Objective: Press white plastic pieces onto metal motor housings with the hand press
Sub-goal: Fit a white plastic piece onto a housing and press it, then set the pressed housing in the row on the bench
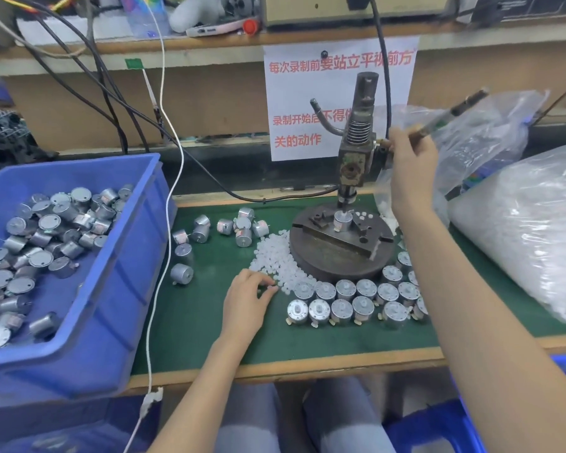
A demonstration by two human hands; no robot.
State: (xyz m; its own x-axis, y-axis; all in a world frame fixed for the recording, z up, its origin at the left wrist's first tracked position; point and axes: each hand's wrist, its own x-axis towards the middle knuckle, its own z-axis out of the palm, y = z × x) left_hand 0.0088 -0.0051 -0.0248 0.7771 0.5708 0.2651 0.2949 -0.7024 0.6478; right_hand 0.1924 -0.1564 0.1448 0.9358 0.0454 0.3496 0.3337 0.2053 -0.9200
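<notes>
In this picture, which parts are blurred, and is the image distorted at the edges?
Head view: the press lever in the right hand is smeared by motion; the left hand on the white pieces is fairly sharp; the wooden shelf bows from the wide lens.

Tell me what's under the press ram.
One metal motor housing stands on the fixture block, right below the ram tip. Its top centre is covered by the ram tip.

Our left hand (pixel 249 299) lies low at centre frame, palm down, fingers bent with the tips pointing right; whether they pinch anything we cannot tell. Our right arm (pixel 471 289) reaches up the right side, and our right hand (pixel 412 165) grips the lever (pixel 451 112).
</notes>
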